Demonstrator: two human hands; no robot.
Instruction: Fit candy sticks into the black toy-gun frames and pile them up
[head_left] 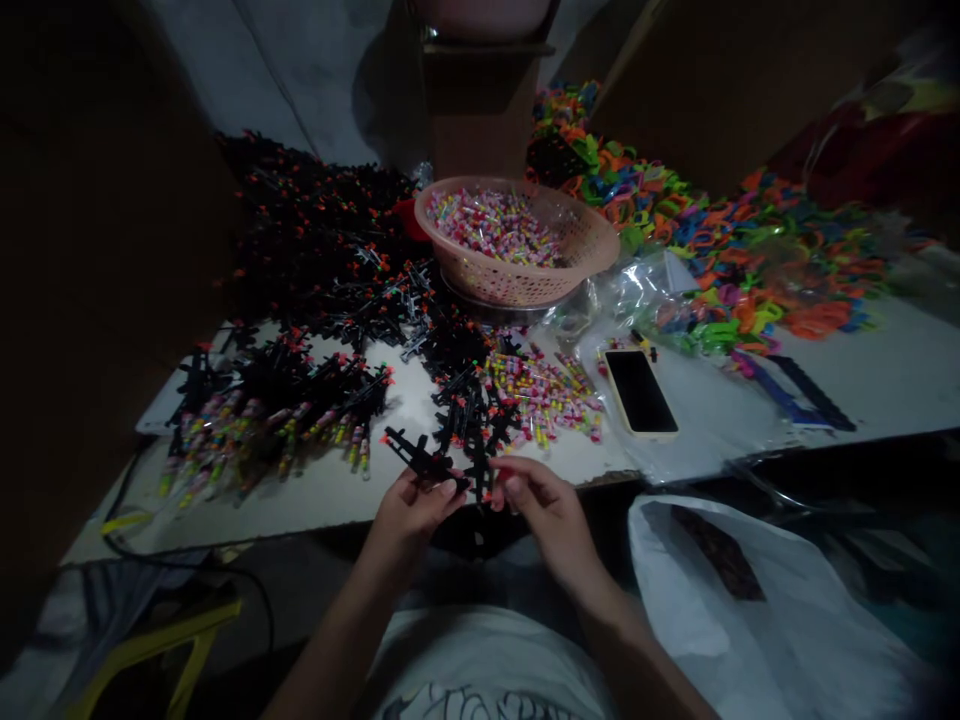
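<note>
My left hand [415,510] is closed around the rear of a black toy gun [417,455], whose orange tip points up and to the left. Just to the right, my right hand [546,505] has its thumb and fingers pinched together; a bit of red shows there, too small to name. Between the two hands, more black toy guns [457,400] with orange tips lie piled at the table's front edge. Beyond my right hand is a loose heap of small colourful candy-filled tubes [544,390].
A pink perforated basket [510,285] holds many small colourful pieces. To the left lie toy guns with tubes attached [277,420]. A phone [641,392] rests on clear plastic, with bright plastic parts [705,230] heaped behind. A white bag [675,590] hangs below the front edge.
</note>
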